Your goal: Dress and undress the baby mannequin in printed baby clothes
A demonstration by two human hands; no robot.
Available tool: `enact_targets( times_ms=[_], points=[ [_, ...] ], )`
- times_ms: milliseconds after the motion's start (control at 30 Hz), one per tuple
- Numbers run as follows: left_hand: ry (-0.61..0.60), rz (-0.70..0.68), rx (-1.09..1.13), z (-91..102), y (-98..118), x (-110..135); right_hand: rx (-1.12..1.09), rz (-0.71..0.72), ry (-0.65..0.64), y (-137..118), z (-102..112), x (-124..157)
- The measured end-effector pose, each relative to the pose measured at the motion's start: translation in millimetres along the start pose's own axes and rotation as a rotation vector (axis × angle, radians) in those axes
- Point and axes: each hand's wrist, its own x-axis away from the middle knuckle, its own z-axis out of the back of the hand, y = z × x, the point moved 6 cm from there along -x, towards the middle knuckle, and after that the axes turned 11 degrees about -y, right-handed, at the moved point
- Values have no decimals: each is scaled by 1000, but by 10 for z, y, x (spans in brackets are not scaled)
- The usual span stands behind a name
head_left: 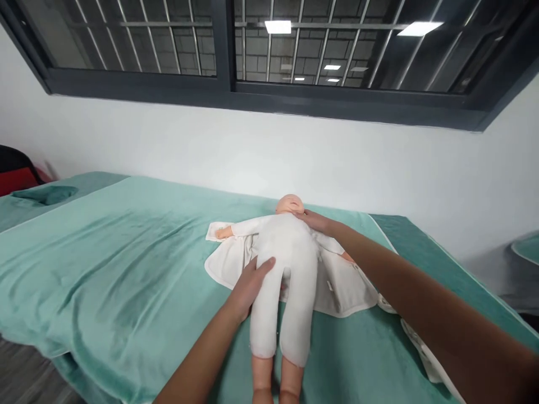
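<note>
A baby doll [288, 241] lies on its back on a green cloth, head away from me and bare feet toward me. Its white soft body and legs are uncovered, while a white garment [341, 286] is spread open beneath it, the sleeves over its arms. My left hand [251, 285] grips the doll's hip, thumb on top and the other fingers hidden at the side. Up by the neck and shoulder, my right hand [315, 220] holds the doll, its fingers partly hidden. The doll's head [289, 203] is tipped back.
The green cloth [126, 269] covers the bed-like table and is wrinkled at left. More white fabric [425, 353] lies beneath my right forearm. Behind stands a white wall [168, 146] under a dark-framed barred window [225, 90]. A red and black object [17, 171] sits far left.
</note>
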Motion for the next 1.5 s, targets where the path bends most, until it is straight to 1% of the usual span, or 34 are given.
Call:
enact_targets(
  times_ms=[100, 167, 233, 267, 300, 333, 367, 400, 467, 500, 567, 600, 667, 733, 800, 833, 900, 1033, 1200, 1267, 1367, 1433, 1500],
  points=[
    [105, -76, -56, 74, 3, 1, 159, -43, 54, -78, 87, 21],
    [137, -117, -51, 90, 6, 0, 255, -79, 102, -195, 146, 51],
    [148, -140, -43, 72, 8, -13, 430, -68, 166, -408, 107, 66],
    [146, -148, -43, 51, 12, -25, 568, -30, 197, -553, 23, 55],
    [143, -154, -52, 26, 21, -41, 719, 31, 209, -708, -117, 26],
    [144, -162, -79, 3, 35, -60, 843, 104, 184, -847, -310, -24],
    [149, -170, -135, -13, 56, -83, 935, 167, 121, -952, -538, -96],
    [162, -179, -223, -17, 85, -108, 997, 192, 29, -1010, -771, -187],
    [210, -216, -466, 26, 171, -162, 1034, 214, -89, -1067, -1150, -382],
    [237, -242, -604, 71, 225, -194, 1044, 213, -128, -1071, -1288, -480],
    [282, -301, -873, 203, 343, -268, 1052, 203, -166, -1052, -1438, -645],
    [302, -330, -999, 287, 404, -311, 1054, 195, -174, -1036, -1454, -702],
    [361, -374, -1224, 482, 526, -406, 1045, 185, -166, -1010, -1383, -753],
    [497, -378, -1365, 715, 650, -491, 1026, 190, -131, -1001, -1229, -719],
    [663, -312, -1401, 948, 744, -564, 1001, 199, -100, -988, -1067, -626],
    [713, -281, -1370, 1043, 771, -598, 990, 203, -98, -973, -1006, -569],
    [738, -267, -1236, 1174, 792, -649, 979, 212, -116, -931, -945, -460],
    [688, -357, -982, 1280, 789, -644, 989, 234, -131, -877, -981, -345],
    [653, -462, -676, 1374, 775, -551, 1084, 190, -141, -862, -1071, -360],
    [623, -494, -556, 1359, 756, -555, 1121, 173, -147, -853, -1102, -376],
    [531, -498, -434, 1240, 706, -610, 1134, 153, -151, -825, -1142, -416],
    [421, -481, -337, 1116, 667, -659, 1134, 137, -150, -801, -1158, -453],
    [280, -477, -152, 981, 638, -699, 1131, 126, -147, -784, -1170, -486]
  ],
)
